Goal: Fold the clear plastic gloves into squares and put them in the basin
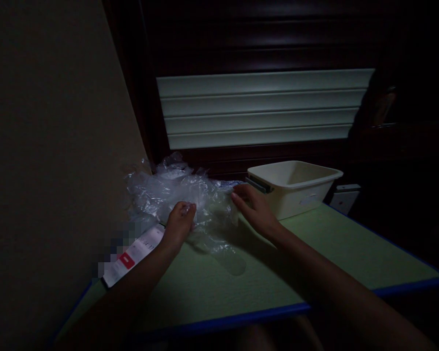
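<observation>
A heap of crinkled clear plastic (153, 187) lies at the back left of the green table (205, 297). My left hand (181, 222) is closed in a pinch on clear plastic at the front of the heap. Beside the heap's right edge, my right hand (254, 207) has its fingers apart, thumb and forefinger near the plastic; a firm hold does not show. A thin, see-through piece of plastic hangs between my hands and reaches down to the tabletop. The darkness hides the separate layers.
A cream plastic bin (296, 195) stands at the back right, with a dark object at its left side. A phone with a lit screen (135, 253) lies at the left, near the wall (58, 146). A white box (344, 199) is behind the table's right edge.
</observation>
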### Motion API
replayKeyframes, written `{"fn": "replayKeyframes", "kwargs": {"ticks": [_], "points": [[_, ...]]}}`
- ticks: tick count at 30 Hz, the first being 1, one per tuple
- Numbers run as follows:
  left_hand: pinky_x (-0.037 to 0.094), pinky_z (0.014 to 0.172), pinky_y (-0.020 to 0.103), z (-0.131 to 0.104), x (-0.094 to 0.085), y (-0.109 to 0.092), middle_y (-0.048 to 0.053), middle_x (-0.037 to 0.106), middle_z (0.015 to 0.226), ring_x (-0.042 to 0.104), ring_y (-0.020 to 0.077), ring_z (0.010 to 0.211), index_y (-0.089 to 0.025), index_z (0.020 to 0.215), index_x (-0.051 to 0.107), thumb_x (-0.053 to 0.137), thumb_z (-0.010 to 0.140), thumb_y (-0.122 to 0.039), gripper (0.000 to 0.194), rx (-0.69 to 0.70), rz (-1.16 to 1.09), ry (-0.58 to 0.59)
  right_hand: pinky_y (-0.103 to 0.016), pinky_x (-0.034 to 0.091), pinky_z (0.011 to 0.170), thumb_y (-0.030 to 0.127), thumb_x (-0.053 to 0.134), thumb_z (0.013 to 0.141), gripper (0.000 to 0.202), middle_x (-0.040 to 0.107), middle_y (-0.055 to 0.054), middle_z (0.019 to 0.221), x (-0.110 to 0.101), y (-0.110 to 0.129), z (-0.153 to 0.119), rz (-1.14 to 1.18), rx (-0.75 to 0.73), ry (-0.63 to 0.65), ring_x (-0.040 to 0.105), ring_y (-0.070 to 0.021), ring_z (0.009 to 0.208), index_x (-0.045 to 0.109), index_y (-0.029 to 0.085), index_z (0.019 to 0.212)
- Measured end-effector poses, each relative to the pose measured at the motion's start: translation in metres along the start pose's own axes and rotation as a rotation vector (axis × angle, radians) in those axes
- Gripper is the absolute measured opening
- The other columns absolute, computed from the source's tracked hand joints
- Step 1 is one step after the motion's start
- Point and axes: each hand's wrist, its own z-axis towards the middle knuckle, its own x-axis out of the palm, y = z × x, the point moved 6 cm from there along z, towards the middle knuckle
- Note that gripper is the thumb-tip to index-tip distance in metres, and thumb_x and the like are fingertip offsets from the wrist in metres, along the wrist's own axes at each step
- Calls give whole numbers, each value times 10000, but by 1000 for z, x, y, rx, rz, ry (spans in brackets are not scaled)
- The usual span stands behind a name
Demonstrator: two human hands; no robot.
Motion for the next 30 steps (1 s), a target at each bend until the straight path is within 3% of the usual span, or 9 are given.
{"fn": "replayKeyframes", "kwargs": {"ticks": [5, 8, 11, 15, 18, 24, 30], "points": [[347, 386, 194, -6, 12, -2, -28, 540, 624, 465, 101, 415, -173, 746, 539, 570, 675, -504, 340, -16, 9, 145, -449, 396, 915, 466, 609, 749, 532, 540, -154, 1214, 20, -12, -7, 103, 134, 160, 511, -274, 1118, 467, 181, 1175], [365, 417, 199, -10, 19, -4, -18, 558, 609, 504, 122, 469, -168, 709, 555, 586, 653, -519, 357, -20, 12, 231, -422, 427, 887, 451, 668, 690, 644, 562, -171, 1160, 28, -18, -8, 173, 209, 218, 540, -271, 1078, 441, 144, 1209], [380, 443, 206, -13, 23, -4, -5, 586, 628, 528, 136, 512, -165, 707, 574, 611, 625, -528, 374, -26, 11, 281, -364, 482, 790, 439, 644, 714, 557, 622, -125, 1021, 33, -22, -7, 255, 266, 264, 608, -226, 930, 478, 155, 1162], [343, 399, 194, -14, 22, -3, -24, 562, 588, 477, 109, 435, -164, 725, 584, 632, 622, -509, 363, -54, 0, 278, -318, 499, 674, 399, 620, 735, 256, 647, -49, 769, 34, -26, -6, 346, 310, 330, 625, -183, 727, 592, 164, 833], [319, 368, 183, -12, 19, 0, -58, 490, 506, 412, 89, 372, -164, 744, 574, 633, 634, -496, 354, -93, -26, 252, -287, 497, 596, 354, 575, 777, 202, 614, -18, 636, 31, -30, -6, 386, 353, 344, 605, -147, 596, 566, 167, 702], [405, 427, 189, -8, 12, 8, -24, 544, 607, 511, 106, 480, -155, 727, 540, 671, 610, -436, 331, -197, -88, 194, -238, 480, 507, 307, 518, 863, 173, 607, -12, 706, 24, -48, -4, 324, 447, 296, 589, -111, 561, 570, 143, 843], [422, 429, 191, -8, 11, 9, 29, 617, 725, 558, 117, 516, -155, 754, 551, 631, 658, -350, 232, -267, -128, 200, -310, 513, 648, 297, 514, 887, 220, 603, -42, 952, 23, -61, 0, 172, 445, 293, 598, -137, 753, 563, 138, 1031]]}}
